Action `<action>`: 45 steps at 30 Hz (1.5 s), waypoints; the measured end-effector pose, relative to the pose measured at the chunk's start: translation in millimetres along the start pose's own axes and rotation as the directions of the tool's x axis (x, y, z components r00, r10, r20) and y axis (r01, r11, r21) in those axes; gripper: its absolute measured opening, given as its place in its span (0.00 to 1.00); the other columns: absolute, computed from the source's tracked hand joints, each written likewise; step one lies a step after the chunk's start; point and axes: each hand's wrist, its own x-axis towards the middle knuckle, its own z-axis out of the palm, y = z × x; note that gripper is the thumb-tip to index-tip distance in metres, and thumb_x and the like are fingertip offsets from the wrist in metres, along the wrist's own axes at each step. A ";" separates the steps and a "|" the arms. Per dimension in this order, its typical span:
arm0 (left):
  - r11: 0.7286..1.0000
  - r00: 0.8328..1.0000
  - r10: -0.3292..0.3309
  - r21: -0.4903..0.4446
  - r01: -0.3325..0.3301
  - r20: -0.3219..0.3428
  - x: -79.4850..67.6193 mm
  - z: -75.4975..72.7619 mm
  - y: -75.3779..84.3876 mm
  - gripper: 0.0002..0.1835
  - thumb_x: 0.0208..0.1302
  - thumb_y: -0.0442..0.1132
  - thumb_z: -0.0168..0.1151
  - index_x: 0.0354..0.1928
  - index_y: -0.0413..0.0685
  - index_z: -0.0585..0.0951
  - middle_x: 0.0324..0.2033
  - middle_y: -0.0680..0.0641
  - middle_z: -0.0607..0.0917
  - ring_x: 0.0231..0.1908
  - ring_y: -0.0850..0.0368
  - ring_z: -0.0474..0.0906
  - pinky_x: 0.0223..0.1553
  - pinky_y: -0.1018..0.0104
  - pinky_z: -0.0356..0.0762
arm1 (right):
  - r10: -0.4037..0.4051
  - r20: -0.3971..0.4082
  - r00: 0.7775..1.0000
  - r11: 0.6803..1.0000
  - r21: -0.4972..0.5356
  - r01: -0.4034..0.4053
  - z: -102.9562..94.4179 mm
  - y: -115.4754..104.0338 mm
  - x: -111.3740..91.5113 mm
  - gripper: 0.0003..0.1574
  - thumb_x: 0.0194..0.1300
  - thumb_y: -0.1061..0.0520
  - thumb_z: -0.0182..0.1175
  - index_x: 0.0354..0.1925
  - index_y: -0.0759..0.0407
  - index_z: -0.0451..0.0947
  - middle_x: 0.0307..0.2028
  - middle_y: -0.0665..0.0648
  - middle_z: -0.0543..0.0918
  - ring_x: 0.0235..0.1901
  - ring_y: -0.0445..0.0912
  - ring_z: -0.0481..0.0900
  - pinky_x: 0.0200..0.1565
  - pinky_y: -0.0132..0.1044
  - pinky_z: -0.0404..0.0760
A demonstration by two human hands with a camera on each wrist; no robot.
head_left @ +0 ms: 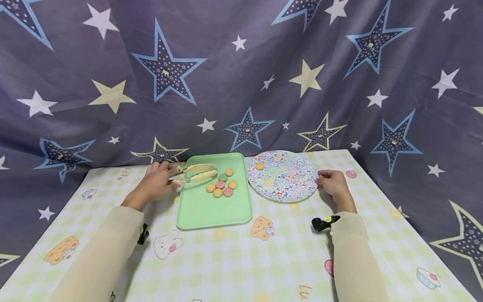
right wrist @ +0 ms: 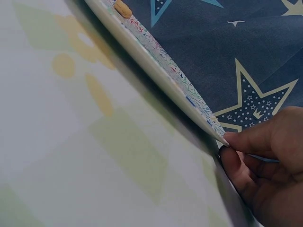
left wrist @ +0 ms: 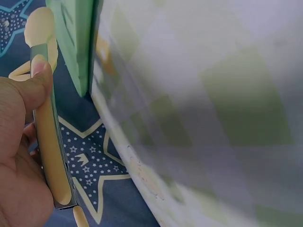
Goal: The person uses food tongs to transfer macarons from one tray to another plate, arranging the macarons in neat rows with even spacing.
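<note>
My left hand (head_left: pixel 155 184) grips a pair of food tongs (left wrist: pixel 52 146) with cream-yellow ends and metal arms, the thumb pressing on one arm. The tong ends reach over the upper left of a green tray (head_left: pixel 215 213), apart from each other, with nothing visibly between them. Several small round macaron-like cookies, yellow, pink (head_left: pixel 227 192) and green (head_left: pixel 223 178), lie in the tray. On the colourful speckled plate (head_left: pixel 288 180) to the right sits one yellow cookie (head_left: pixel 259 166). My right hand (head_left: pixel 335 184) pinches the plate's right rim between thumb and fingers.
A pale green checked cloth (head_left: pixel 234 268) with cartoon prints covers the table. Behind the table hangs a dark curtain (head_left: pixel 219 63) patterned with stars, close to the far edges of tray and plate. Tray and plate stand side by side.
</note>
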 end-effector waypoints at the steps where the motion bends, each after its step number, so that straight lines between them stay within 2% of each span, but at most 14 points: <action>1: 1.000 1.000 0.003 0.006 -0.003 -0.005 -0.1 -1.9 0.0 0.35 0.73 0.48 0.63 0.73 0.36 0.69 0.61 0.37 0.71 0.51 0.41 0.60 0.52 0.45 0.56 | -0.006 0.005 1.000 1.000 0.001 0.006 0.6 -0.2 0.5 0.24 0.71 0.66 0.56 0.64 0.72 0.75 0.52 0.67 0.80 0.41 0.48 0.81 0.39 0.33 0.80; 8: 1.000 1.000 0.010 0.015 -0.010 -0.012 1.7 -13.3 2.0 0.35 0.73 0.50 0.62 0.74 0.36 0.69 0.62 0.35 0.70 0.52 0.40 0.59 0.52 0.46 0.55 | -0.010 0.001 1.000 1.000 0.005 0.010 5.5 -3.2 1.6 0.24 0.71 0.67 0.56 0.64 0.71 0.76 0.52 0.66 0.80 0.41 0.47 0.81 0.39 0.32 0.80; 15: 0.999 0.998 0.041 0.034 -0.039 -0.055 6.0 -19.1 6.8 0.34 0.71 0.47 0.65 0.72 0.35 0.71 0.59 0.36 0.73 0.53 0.38 0.61 0.54 0.41 0.57 | -0.020 0.003 1.000 1.000 0.005 0.020 8.0 -5.2 2.7 0.24 0.71 0.67 0.55 0.64 0.71 0.76 0.52 0.67 0.80 0.41 0.48 0.81 0.38 0.30 0.79; 26: 0.997 0.996 0.071 0.039 -0.069 -0.050 22.9 -14.2 19.8 0.34 0.71 0.47 0.65 0.72 0.36 0.71 0.59 0.38 0.72 0.51 0.41 0.60 0.51 0.44 0.56 | -0.020 -0.003 1.000 1.000 -0.004 0.020 4.6 -3.6 2.5 0.24 0.71 0.67 0.55 0.63 0.71 0.76 0.53 0.69 0.81 0.42 0.49 0.82 0.39 0.32 0.79; 31: 0.996 0.995 0.083 0.036 -0.081 -0.051 32.1 -10.7 31.7 0.34 0.72 0.48 0.65 0.73 0.38 0.71 0.58 0.39 0.72 0.48 0.42 0.60 0.49 0.46 0.55 | -0.012 -0.007 1.000 1.000 0.000 0.012 3.5 -2.7 1.6 0.23 0.71 0.67 0.55 0.63 0.71 0.76 0.52 0.68 0.80 0.41 0.48 0.81 0.38 0.30 0.79; 40: 0.997 0.997 0.074 0.030 -0.073 -0.029 47.4 -2.9 54.3 0.35 0.73 0.49 0.63 0.75 0.41 0.68 0.59 0.39 0.70 0.54 0.41 0.60 0.56 0.44 0.56 | -0.015 -0.007 1.000 1.000 0.004 0.015 3.1 -1.3 0.4 0.23 0.71 0.67 0.56 0.62 0.72 0.76 0.51 0.67 0.81 0.41 0.47 0.82 0.38 0.31 0.80; 45: 0.996 0.995 0.093 0.021 -0.092 -0.037 55.9 1.3 69.2 0.34 0.73 0.50 0.63 0.75 0.42 0.69 0.60 0.39 0.70 0.54 0.42 0.60 0.56 0.45 0.56 | -0.010 -0.008 1.000 1.000 -0.001 0.010 1.0 0.3 1.3 0.23 0.71 0.67 0.56 0.63 0.71 0.76 0.52 0.68 0.81 0.43 0.49 0.82 0.39 0.31 0.80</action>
